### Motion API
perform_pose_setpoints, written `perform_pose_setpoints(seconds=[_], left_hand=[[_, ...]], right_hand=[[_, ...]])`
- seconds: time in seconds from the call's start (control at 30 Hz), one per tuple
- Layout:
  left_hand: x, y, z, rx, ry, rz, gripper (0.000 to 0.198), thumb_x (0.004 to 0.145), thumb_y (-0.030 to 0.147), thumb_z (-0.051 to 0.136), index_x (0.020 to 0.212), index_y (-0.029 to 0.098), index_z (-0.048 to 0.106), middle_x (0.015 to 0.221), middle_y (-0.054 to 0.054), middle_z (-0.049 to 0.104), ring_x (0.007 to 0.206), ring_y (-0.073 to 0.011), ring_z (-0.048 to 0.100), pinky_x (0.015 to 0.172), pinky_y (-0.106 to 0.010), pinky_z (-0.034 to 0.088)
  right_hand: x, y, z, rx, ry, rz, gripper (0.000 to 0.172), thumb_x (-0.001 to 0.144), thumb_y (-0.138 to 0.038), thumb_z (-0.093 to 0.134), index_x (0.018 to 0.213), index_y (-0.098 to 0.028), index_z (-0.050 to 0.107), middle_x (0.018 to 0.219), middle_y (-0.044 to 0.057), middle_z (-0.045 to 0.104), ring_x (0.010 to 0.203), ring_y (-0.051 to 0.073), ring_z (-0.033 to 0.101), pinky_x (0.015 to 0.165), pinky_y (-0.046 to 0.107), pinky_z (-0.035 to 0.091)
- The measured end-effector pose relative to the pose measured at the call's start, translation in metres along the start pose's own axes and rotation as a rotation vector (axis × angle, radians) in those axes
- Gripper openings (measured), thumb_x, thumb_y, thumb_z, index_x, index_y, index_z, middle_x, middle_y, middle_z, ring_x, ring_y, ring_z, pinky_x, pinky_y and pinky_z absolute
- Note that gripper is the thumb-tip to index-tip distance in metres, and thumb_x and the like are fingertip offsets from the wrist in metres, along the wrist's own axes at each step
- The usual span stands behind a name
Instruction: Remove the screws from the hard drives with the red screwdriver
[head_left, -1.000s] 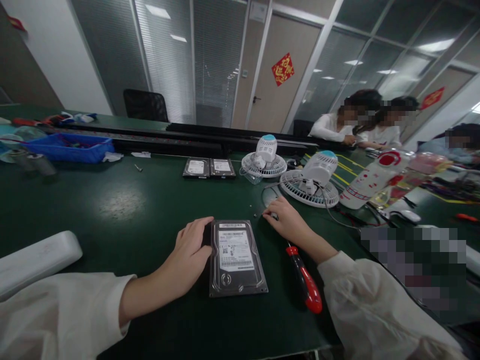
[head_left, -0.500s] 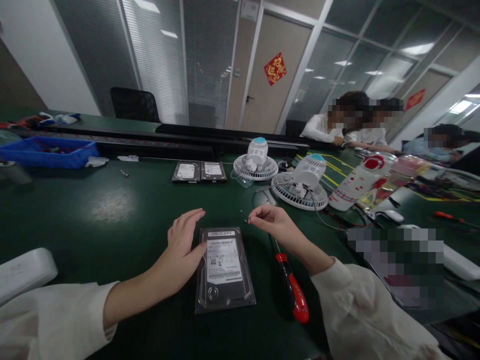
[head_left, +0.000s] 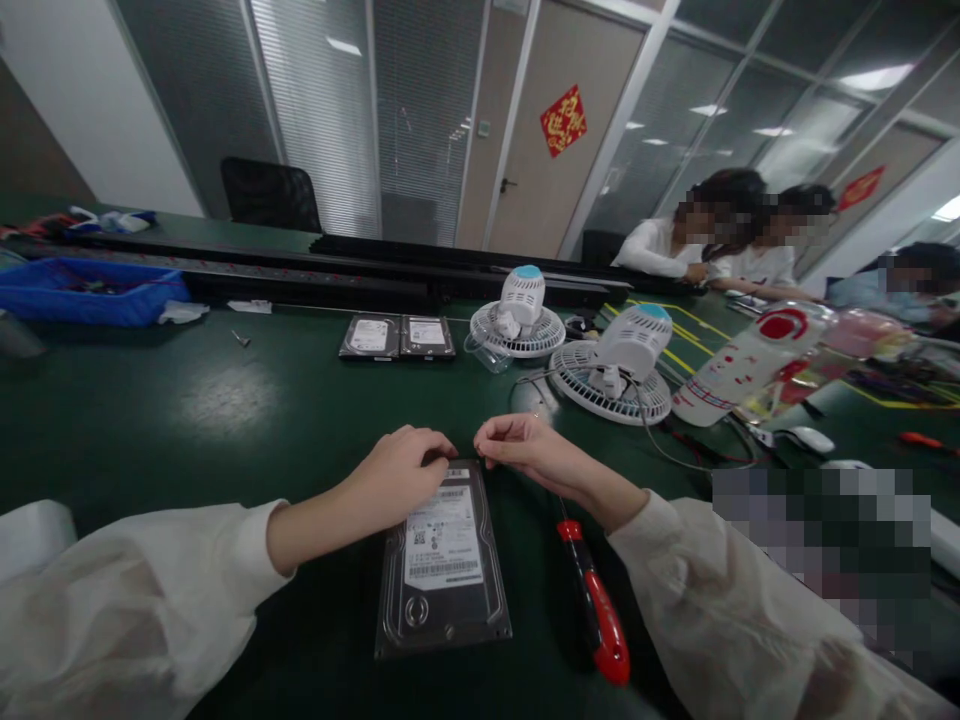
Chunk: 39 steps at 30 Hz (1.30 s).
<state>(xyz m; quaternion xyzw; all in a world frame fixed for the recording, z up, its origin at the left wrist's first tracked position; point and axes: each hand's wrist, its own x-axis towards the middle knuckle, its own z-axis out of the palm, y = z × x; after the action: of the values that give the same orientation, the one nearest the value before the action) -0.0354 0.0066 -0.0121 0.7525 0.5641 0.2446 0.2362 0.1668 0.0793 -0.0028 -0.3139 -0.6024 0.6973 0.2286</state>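
A hard drive (head_left: 442, 590) with a white label lies flat on the green table before me. My left hand (head_left: 409, 470) reaches over its far left corner, fingers bent and thumb a little apart, with nothing visible in it. Just beyond the drive's far right corner, my right hand (head_left: 517, 445) has its thumb and fingers pinched together. Whatever is in that pinch is too small to make out. A screwdriver (head_left: 596, 610) with a red and black handle lies right of the drive, its shaft running beneath my right hand.
Two more hard drives (head_left: 397, 338) lie farther back, beside white fans (head_left: 517, 330). A blue tray (head_left: 90, 295) stands at the left. Bottles (head_left: 750, 365), cables and a white mouse (head_left: 814, 440) are at the right. People (head_left: 720, 230) sit at the far right.
My left hand has moved right over the drive's far end, its fingers bending. My right hand has come slightly left, closer to it, still pinched. The view has shifted slightly.
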Motion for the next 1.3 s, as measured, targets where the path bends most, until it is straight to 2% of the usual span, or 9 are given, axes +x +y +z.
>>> perform_pose_setpoints(seconds=[0.23,0.73,1.0,1.3], left_hand=[[-0.013,0.005,0.008,0.041,0.062,0.032,0.029,0.093,0.025,0.043,0.102,0.019,0.069,0.102,-0.006,0.070,0.099,-0.0244,0.060,0.089,-0.044,0.047],[-0.014,0.004,0.009,-0.008,0.047,0.008,0.026,0.094,0.024,0.044,0.102,0.022,0.069,0.102,-0.004,0.068,0.098,-0.0243,0.058,0.085,-0.043,0.044],[-0.013,0.004,0.009,-0.009,0.046,0.007,0.025,0.094,0.024,0.045,0.102,0.022,0.068,0.101,-0.004,0.067,0.098,-0.0241,0.057,0.086,-0.044,0.043],[-0.013,0.003,0.010,-0.006,0.046,0.018,0.024,0.094,0.022,0.045,0.101,0.021,0.068,0.101,-0.004,0.067,0.098,-0.0236,0.057,0.085,-0.043,0.043]], right_hand=[[-0.004,0.007,0.001,-0.024,0.005,0.020,0.029,0.062,-0.034,0.087,0.072,-0.013,0.070,0.071,-0.002,0.066,0.066,0.006,0.058,0.064,0.020,0.047],[-0.002,0.006,0.004,-0.163,0.088,0.087,0.032,0.059,-0.035,0.087,0.071,-0.012,0.069,0.064,-0.002,0.066,0.059,0.007,0.060,0.059,0.022,0.050],[-0.003,0.004,0.008,-0.177,0.137,0.093,0.029,0.059,-0.031,0.086,0.069,-0.011,0.068,0.064,-0.002,0.067,0.058,0.006,0.060,0.059,0.021,0.050],[-0.002,0.004,0.007,-0.135,0.141,0.081,0.036,0.057,-0.038,0.087,0.067,-0.011,0.067,0.064,-0.001,0.068,0.057,0.006,0.061,0.059,0.021,0.051]])
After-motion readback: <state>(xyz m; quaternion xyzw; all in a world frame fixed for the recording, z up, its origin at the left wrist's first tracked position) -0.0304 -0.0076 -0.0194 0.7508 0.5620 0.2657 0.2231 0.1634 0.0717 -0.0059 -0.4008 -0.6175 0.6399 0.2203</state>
